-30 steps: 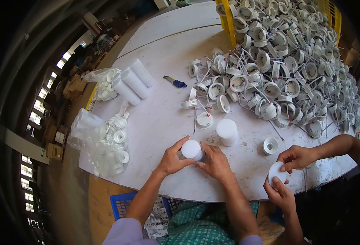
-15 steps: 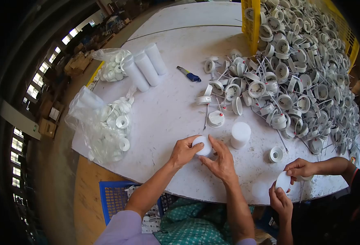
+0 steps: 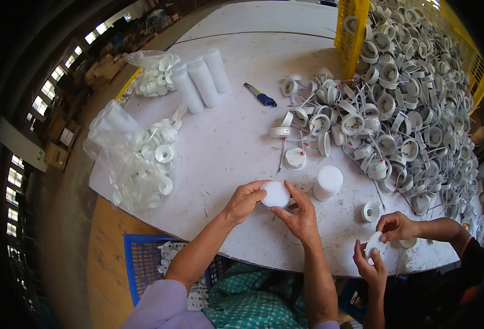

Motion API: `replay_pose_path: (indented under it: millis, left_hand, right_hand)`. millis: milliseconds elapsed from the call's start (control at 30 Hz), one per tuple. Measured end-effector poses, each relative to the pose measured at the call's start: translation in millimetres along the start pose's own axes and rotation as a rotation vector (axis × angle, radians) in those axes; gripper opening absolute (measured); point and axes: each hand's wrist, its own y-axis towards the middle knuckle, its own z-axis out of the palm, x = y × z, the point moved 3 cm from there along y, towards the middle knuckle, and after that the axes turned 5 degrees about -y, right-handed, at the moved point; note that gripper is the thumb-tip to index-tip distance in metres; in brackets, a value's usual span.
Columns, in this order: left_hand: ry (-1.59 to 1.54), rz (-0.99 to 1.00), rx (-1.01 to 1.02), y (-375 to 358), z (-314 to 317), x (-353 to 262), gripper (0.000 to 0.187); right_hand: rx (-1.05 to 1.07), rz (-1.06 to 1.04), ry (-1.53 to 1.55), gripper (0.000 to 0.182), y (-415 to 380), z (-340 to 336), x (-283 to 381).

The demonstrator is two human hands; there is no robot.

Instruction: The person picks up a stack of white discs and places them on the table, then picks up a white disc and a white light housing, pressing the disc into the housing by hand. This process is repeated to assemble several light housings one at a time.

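Note:
A round white disc (image 3: 275, 194) is held between my two hands just above the table. My left hand (image 3: 245, 203) grips its left edge with thumb and fingers. On the opposite side, my right hand (image 3: 300, 215) has its fingers along the rim and the thumb at the near edge. What lies under the disc is hidden. Close to my right hand stands a short stack of white discs (image 3: 328, 183). Beyond the hands, a white round fitting (image 3: 295, 159) with a red-tipped wire lies on the table.
Many wired fittings (image 3: 412, 109) pile up at the right by a yellow crate (image 3: 352, 33). A utility knife (image 3: 260, 95), disc stacks (image 3: 202, 82) and bagged white rings (image 3: 148, 159) lie farther left. A co-worker's hands (image 3: 382, 241) hold another disc. A blue basket (image 3: 138, 268) sits below the table edge.
My left thumb has slid from the disc's top to its edge, so more of the disc shows. The co-worker's hands have shifted slightly with their disc. The whole view has turned a little.

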Motion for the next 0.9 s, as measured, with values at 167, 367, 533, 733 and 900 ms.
replay_pose_path:
  millis: [167,367,533,733,900]
  left_hand:
    - [0.047,0.021,-0.077,-3,-6,4,0.034]
    - [0.523,0.268,-0.209,-14,4,-13,0.056]
    - [1.193,0.617,0.134,-26,22,-33,0.073]
    - [1.064,0.550,0.096,-16,14,-27,0.083]
    - [1.010,0.430,0.066,-10,13,-28,0.076]
  right_hand:
    - [0.026,0.008,-0.071,0.082,2,0,4]
    - [0.052,-0.034,-0.254,0.088,2,2,6]
    - [0.148,-0.001,-0.480,0.088,2,-4,2]
    - [0.131,-0.024,-0.372,0.085,2,-6,2]
    - [0.104,-0.026,-0.237,0.081,2,-6,4]
